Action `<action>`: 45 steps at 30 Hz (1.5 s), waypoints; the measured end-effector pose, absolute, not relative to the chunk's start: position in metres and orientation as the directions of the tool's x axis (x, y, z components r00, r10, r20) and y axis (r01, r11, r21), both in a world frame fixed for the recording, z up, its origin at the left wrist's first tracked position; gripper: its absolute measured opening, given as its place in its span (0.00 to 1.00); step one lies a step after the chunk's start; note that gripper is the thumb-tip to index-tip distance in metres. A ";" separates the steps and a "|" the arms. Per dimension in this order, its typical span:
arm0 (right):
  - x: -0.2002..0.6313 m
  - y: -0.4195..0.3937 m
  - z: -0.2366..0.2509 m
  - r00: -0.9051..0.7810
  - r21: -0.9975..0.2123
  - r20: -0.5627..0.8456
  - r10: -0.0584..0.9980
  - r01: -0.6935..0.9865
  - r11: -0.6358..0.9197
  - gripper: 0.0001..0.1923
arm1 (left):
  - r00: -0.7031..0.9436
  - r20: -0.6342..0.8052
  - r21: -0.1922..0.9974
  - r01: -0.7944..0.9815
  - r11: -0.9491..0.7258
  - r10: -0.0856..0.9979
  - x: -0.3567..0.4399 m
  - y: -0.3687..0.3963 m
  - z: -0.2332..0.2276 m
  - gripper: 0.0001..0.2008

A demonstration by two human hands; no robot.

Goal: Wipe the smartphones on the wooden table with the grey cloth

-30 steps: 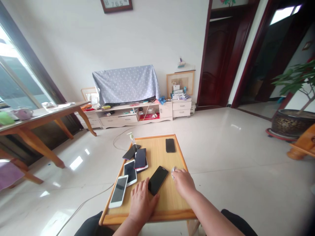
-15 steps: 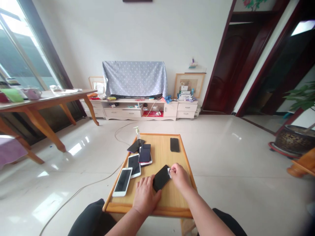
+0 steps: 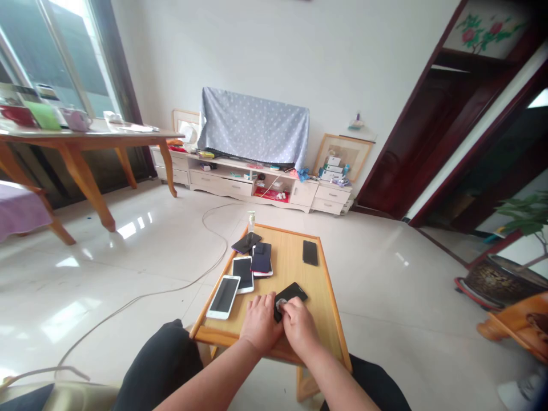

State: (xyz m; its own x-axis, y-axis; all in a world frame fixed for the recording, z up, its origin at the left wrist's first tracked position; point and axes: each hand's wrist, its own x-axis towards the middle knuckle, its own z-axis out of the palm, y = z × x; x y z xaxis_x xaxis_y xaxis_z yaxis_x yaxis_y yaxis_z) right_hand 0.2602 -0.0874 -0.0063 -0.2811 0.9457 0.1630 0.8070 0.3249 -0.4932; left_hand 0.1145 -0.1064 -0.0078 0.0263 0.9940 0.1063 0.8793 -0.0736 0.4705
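Observation:
A small wooden table [image 3: 319, 305] stands in front of me with several phones on it. My left hand [image 3: 259, 322] lies flat on the table and steadies the near end of a black phone [image 3: 294, 291]. On that phone's screen my right hand [image 3: 298, 324] presses a small white wipe [image 3: 280, 302] pinched in its fingers. A white phone [image 3: 223, 296] lies to the left of my left hand. Further back sit another white phone [image 3: 242, 273], a dark stacked phone [image 3: 261, 258] and a black phone [image 3: 245, 242]. A lone black phone [image 3: 310, 252] lies at the far right.
A small clear bottle [image 3: 251, 220] stands at the table's far left corner. A white cable [image 3: 141, 295] trails across the tiled floor on the left. A wooden table [image 3: 88, 140] stands far left, a TV cabinet [image 3: 257, 184] against the wall, a potted plant [image 3: 514, 274] at the right.
My right hand with the wipe has moved from the table right of the black phone onto its screen, toward my left hand. My head has turned, shifting the view.

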 end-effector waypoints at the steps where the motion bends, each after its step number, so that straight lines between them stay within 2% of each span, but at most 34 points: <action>1: 0.256 -0.093 -0.006 -0.295 -0.491 0.150 0.944 0.806 0.330 0.19 | 0.027 0.109 0.480 0.874 -0.077 0.994 0.112 -0.108 -0.007 0.26; 3: 0.252 -0.100 -0.007 -0.260 -0.462 0.148 0.954 0.835 0.299 0.19 | 0.032 0.125 0.491 0.866 -0.090 0.992 0.106 -0.111 -0.007 0.26; 8: 0.262 -0.100 -0.016 -0.010 -0.351 0.237 0.971 0.932 0.096 0.18 | 0.042 0.139 0.511 0.853 -0.108 0.989 0.093 -0.119 -0.005 0.25; 10: 0.265 -0.102 -0.019 0.028 -0.319 0.253 0.967 0.946 0.056 0.19 | 0.044 0.134 0.516 0.849 -0.108 0.990 0.088 -0.124 -0.003 0.23; 16: 0.257 -0.123 -0.022 0.032 -0.306 0.266 0.963 0.951 0.053 0.20 | 0.075 0.130 0.505 0.853 -0.131 0.989 0.079 -0.139 0.004 0.23; 20: 0.256 -0.133 -0.020 0.033 -0.350 0.307 0.951 0.933 0.081 0.19 | 0.105 0.103 0.444 0.885 -0.140 0.989 0.072 -0.147 0.010 0.21; 27: 0.267 -0.129 -0.028 0.065 -0.438 0.329 0.942 0.895 0.091 0.14 | 0.038 0.131 0.397 0.914 -0.088 0.991 0.062 -0.163 0.005 0.32; 32: 0.271 -0.130 -0.032 0.087 -0.478 0.346 0.934 0.873 0.096 0.16 | 0.012 0.151 0.385 0.920 -0.070 0.989 0.067 -0.165 0.002 0.29; 40: 0.278 -0.129 -0.024 0.179 -0.479 0.231 0.956 0.876 -0.048 0.17 | 0.031 0.119 0.376 0.924 -0.074 0.992 0.070 -0.166 0.005 0.28; 45: 0.255 -0.144 -0.026 0.054 -0.443 0.198 0.979 0.896 0.040 0.18 | 0.041 0.116 0.359 0.930 -0.081 0.992 0.071 -0.165 0.005 0.27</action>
